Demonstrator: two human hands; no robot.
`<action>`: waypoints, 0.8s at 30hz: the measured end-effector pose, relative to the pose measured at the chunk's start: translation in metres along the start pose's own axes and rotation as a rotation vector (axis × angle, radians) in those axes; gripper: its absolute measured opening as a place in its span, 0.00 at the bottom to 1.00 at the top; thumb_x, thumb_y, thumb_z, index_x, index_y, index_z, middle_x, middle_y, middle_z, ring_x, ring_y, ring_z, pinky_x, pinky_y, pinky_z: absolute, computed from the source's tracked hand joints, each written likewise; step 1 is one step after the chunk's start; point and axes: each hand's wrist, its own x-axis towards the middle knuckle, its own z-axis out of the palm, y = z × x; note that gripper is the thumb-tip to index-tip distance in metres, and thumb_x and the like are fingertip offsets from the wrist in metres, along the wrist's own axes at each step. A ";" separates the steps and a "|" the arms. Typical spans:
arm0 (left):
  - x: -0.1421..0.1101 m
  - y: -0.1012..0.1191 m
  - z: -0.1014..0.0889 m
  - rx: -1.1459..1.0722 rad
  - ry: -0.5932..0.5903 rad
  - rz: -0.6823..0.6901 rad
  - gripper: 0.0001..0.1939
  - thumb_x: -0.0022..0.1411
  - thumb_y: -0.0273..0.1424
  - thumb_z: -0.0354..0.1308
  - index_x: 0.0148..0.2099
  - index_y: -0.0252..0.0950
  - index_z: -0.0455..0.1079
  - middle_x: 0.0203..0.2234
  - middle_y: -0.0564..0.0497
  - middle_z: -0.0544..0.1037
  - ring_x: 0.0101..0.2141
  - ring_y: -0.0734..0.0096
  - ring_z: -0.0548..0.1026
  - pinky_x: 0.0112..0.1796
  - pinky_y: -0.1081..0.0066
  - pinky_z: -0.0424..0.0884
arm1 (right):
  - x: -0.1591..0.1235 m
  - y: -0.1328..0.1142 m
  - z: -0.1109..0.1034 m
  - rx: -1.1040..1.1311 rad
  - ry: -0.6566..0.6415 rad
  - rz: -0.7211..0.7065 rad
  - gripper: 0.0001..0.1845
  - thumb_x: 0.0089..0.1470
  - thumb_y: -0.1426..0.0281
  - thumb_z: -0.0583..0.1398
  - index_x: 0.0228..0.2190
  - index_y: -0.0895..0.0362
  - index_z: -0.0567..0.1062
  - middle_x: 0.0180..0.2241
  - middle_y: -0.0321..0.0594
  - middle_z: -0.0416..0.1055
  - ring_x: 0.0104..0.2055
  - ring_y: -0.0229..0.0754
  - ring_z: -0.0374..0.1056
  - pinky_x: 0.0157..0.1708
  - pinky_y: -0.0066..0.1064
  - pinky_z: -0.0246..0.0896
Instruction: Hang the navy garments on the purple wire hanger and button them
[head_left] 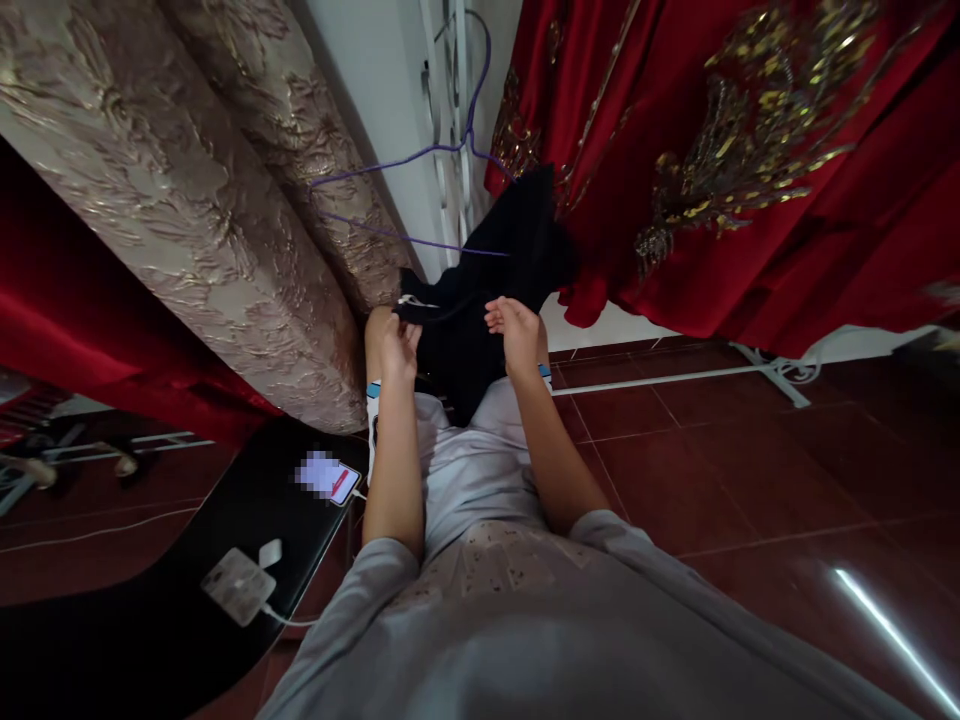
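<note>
A black garment (pixel 466 345) lies over my lap and reaches up toward the right, its exact kind not clear. My left hand (pixel 401 345) pinches its edge at the left, close to a small white strip (pixel 417 302) on the cloth. On the other side, the curled fingers of my right hand (pixel 516 330) close on the same cloth; the fingertips are partly hard to make out. A purple wire hanger (pixel 466 140) hangs just beyond. Its left end is bare, while the right end meets the garment's upper part.
Red gold-trimmed cloth (pixel 720 200) hangs at the right, beige textured cloth (pixel 225 220) at the left. A white metal rack (pixel 450 110) stands ahead, its base bar (pixel 660 382) on the tiled floor. A black bench (pixel 142 620) at left holds a phone (pixel 330 478) and a cabled power bank (pixel 238 588).
</note>
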 end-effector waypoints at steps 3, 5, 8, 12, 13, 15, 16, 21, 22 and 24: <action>-0.019 0.010 0.020 0.056 -0.118 0.104 0.12 0.65 0.40 0.64 0.39 0.37 0.69 0.37 0.47 0.78 0.40 0.67 0.79 0.48 0.65 0.76 | -0.004 0.001 0.006 -0.146 -0.177 -0.161 0.21 0.51 0.62 0.67 0.47 0.53 0.74 0.52 0.43 0.74 0.56 0.44 0.70 0.58 0.36 0.65; -0.034 0.023 0.037 0.208 -0.294 0.261 0.16 0.63 0.44 0.66 0.41 0.37 0.73 0.38 0.46 0.78 0.41 0.64 0.78 0.49 0.65 0.75 | -0.011 0.001 0.016 -0.168 -0.287 -0.198 0.31 0.46 0.63 0.70 0.52 0.52 0.71 0.57 0.44 0.70 0.61 0.47 0.66 0.63 0.38 0.61; -0.052 0.038 0.055 0.444 -0.443 0.555 0.19 0.64 0.49 0.66 0.42 0.37 0.77 0.41 0.45 0.78 0.48 0.59 0.77 0.54 0.64 0.72 | -0.021 -0.007 0.029 -0.123 -0.309 -0.160 0.20 0.55 0.61 0.63 0.48 0.54 0.72 0.50 0.43 0.75 0.55 0.47 0.70 0.60 0.38 0.65; -0.051 0.032 0.047 0.500 -0.595 0.521 0.32 0.71 0.60 0.48 0.47 0.37 0.75 0.46 0.43 0.77 0.53 0.57 0.74 0.58 0.63 0.69 | -0.011 -0.039 0.024 -0.173 -0.479 -0.151 0.09 0.56 0.66 0.58 0.37 0.55 0.76 0.39 0.39 0.76 0.47 0.48 0.72 0.54 0.38 0.68; -0.047 0.028 0.041 0.533 -0.658 0.439 0.35 0.70 0.62 0.45 0.44 0.36 0.75 0.42 0.43 0.78 0.50 0.56 0.76 0.56 0.62 0.71 | -0.003 -0.047 0.022 -0.195 -0.521 -0.189 0.07 0.54 0.69 0.58 0.35 0.55 0.76 0.37 0.39 0.75 0.45 0.47 0.72 0.54 0.38 0.68; -0.037 0.022 0.029 0.652 -0.767 0.319 0.36 0.69 0.63 0.46 0.36 0.35 0.73 0.35 0.44 0.78 0.44 0.55 0.76 0.52 0.61 0.73 | 0.014 -0.058 0.025 -0.224 -0.490 -0.278 0.08 0.53 0.73 0.57 0.33 0.54 0.76 0.36 0.38 0.74 0.45 0.46 0.72 0.55 0.38 0.67; -0.033 0.021 0.024 0.716 -0.802 0.302 0.34 0.68 0.62 0.49 0.35 0.34 0.72 0.33 0.44 0.77 0.42 0.54 0.76 0.51 0.61 0.73 | 0.023 -0.058 0.029 -0.232 -0.422 -0.310 0.09 0.53 0.74 0.56 0.34 0.54 0.76 0.37 0.38 0.74 0.47 0.46 0.71 0.57 0.37 0.66; -0.016 0.028 0.013 0.914 -0.898 0.363 0.22 0.66 0.50 0.59 0.44 0.34 0.74 0.37 0.46 0.79 0.39 0.56 0.77 0.44 0.66 0.75 | 0.055 -0.026 0.051 -0.226 -0.213 -0.251 0.09 0.57 0.71 0.56 0.38 0.54 0.76 0.41 0.40 0.76 0.51 0.45 0.70 0.59 0.37 0.64; -0.013 0.028 0.010 0.947 -0.936 0.340 0.21 0.66 0.49 0.59 0.44 0.34 0.75 0.36 0.47 0.79 0.38 0.57 0.78 0.42 0.67 0.75 | 0.058 -0.018 0.048 -0.226 -0.207 -0.221 0.08 0.58 0.69 0.56 0.37 0.55 0.75 0.39 0.40 0.76 0.48 0.45 0.71 0.56 0.36 0.66; -0.005 0.026 -0.001 1.007 -1.014 0.254 0.19 0.63 0.47 0.62 0.43 0.35 0.76 0.33 0.48 0.80 0.34 0.58 0.78 0.39 0.68 0.74 | 0.063 -0.010 0.033 -0.223 -0.161 -0.191 0.08 0.59 0.66 0.57 0.35 0.56 0.75 0.37 0.40 0.75 0.44 0.44 0.71 0.51 0.34 0.68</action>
